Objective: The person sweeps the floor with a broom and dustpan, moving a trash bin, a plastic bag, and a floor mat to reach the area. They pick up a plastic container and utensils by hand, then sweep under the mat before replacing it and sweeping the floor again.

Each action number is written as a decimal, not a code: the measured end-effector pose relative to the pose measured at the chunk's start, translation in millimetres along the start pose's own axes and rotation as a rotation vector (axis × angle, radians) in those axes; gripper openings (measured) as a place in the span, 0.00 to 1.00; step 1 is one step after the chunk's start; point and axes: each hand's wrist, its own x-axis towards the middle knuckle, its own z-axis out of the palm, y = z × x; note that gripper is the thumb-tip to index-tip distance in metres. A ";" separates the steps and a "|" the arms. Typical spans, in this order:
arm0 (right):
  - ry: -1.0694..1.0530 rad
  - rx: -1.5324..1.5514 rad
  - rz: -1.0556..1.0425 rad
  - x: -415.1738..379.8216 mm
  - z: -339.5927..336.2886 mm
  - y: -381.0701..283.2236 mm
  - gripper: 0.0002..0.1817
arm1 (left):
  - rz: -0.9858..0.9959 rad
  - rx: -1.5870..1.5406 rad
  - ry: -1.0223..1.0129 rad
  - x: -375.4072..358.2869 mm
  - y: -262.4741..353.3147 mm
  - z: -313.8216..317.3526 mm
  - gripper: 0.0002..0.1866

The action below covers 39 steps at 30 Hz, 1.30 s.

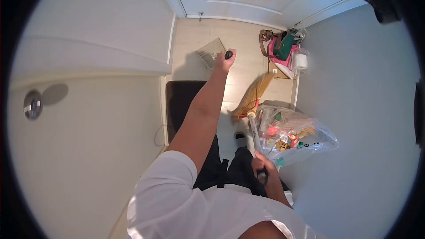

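My left hand stretches far forward, fingers wrapped round the black-ended handle of a dustpan. The grey, ridged pan shows just left of that hand, over the pale floor near the door. Close to my body, my right hand is closed round the pole of a broom. Its straw bristles fan forward over the floor, with red trim where they join the pole. Right beside the pole, a clear plastic bag holds mixed rubbish, including colourful wrappers.
A dark mat lies to the left, partly behind my arm. Against the right wall stand a green bag, pink cloth and a white paper roll. White doors and walls close in the narrow space; a doorstop is at the far door.
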 end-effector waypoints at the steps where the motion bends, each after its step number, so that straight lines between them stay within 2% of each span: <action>1: -0.045 -0.048 -0.074 25.9 7.7 -0.1 0.13 | -0.147 -0.222 0.041 8.7 20.7 -8.4 0.07; 2: -0.091 -0.097 -0.149 54.6 10.9 0.1 0.13 | -0.287 -0.446 0.083 11.2 39.8 -12.3 0.00; 4: -0.196 0.023 -0.084 114.5 21.3 -10.7 0.13 | -0.253 -0.160 0.389 -16.0 73.0 19.2 0.05; 6: -0.112 0.070 -0.238 151.8 56.4 -10.9 0.13 | -0.203 -0.015 0.214 -59.5 101.2 25.7 0.05; 8: -0.109 0.337 0.089 213.3 67.9 -20.9 0.13 | -0.332 0.046 0.268 -109.3 131.4 44.9 0.06; 11: -0.104 0.297 0.150 240.9 117.3 -37.1 0.13 | -0.390 0.282 0.239 -157.5 174.8 45.6 0.06; 13: -0.090 0.317 0.329 258.6 140.6 -52.4 0.14 | -0.430 0.332 0.244 -176.2 197.4 46.8 0.06; 15: -0.123 0.314 0.352 269.2 153.7 -68.2 0.13 | -0.394 0.231 0.515 -191.4 212.6 54.2 0.06; 16: -0.148 0.316 0.379 269.3 154.3 -72.4 0.13 | -0.395 0.233 0.517 -196.5 218.8 55.0 0.06; 19: -0.171 0.409 0.209 227.0 169.1 -89.9 0.09 | -0.393 0.248 0.530 -198.4 233.9 44.1 0.07; 21: -0.226 0.329 0.265 203.4 156.4 -106.8 0.08 | -0.358 0.259 0.560 -196.1 240.7 33.9 0.07; 23: -0.155 0.061 0.274 174.5 137.3 -116.5 0.05 | -0.362 0.258 0.570 -191.1 246.0 23.8 0.06; 24: -0.157 0.059 0.273 154.0 144.8 -110.5 0.05 | -0.363 0.256 0.579 -188.1 248.2 20.9 0.06; 26: 0.105 -0.446 -0.200 110.2 170.0 -101.7 0.08 | -0.327 0.286 0.572 -181.0 250.2 18.5 0.06; 27: 0.105 -0.448 -0.200 112.8 169.6 -100.4 0.08 | -0.291 0.316 0.569 -177.4 250.0 17.1 0.06; 29: 0.160 -0.307 -0.248 127.7 162.6 -96.3 0.17 | -0.250 0.301 0.571 -169.2 251.8 15.4 0.06; 30: 0.075 -0.308 -0.176 148.5 158.3 -99.3 0.21 | -0.211 0.287 0.573 -164.8 251.3 15.4 0.06; 31: 0.042 -0.375 -0.258 183.6 149.7 -96.7 0.18 | -0.205 0.282 0.572 -161.4 248.6 16.9 0.06; 32: 0.125 -0.502 -0.293 216.0 154.5 -99.3 0.12 | -0.162 0.217 0.588 -158.2 245.7 20.6 0.06; 34: 0.213 -0.508 -0.316 272.4 172.5 -100.0 0.05 | -0.114 0.153 0.609 -156.2 248.7 17.8 0.06; 35: 0.167 -0.562 -0.321 294.0 171.5 -93.2 0.09 | -0.129 0.052 0.606 -150.9 252.1 14.4 0.07; 36: 0.292 -0.905 -0.261 294.4 186.9 -84.0 0.10 | -0.147 -0.048 0.602 -145.6 253.1 12.8 0.07; 37: 0.285 -0.698 -0.290 300.5 184.6 -63.7 0.13 | -0.144 -0.050 0.602 -143.3 251.8 12.9 0.07; 39: 0.235 -0.947 -0.337 290.9 168.7 -42.1 0.21 | -0.034 -0.091 0.606 -143.0 245.9 10.7 0.07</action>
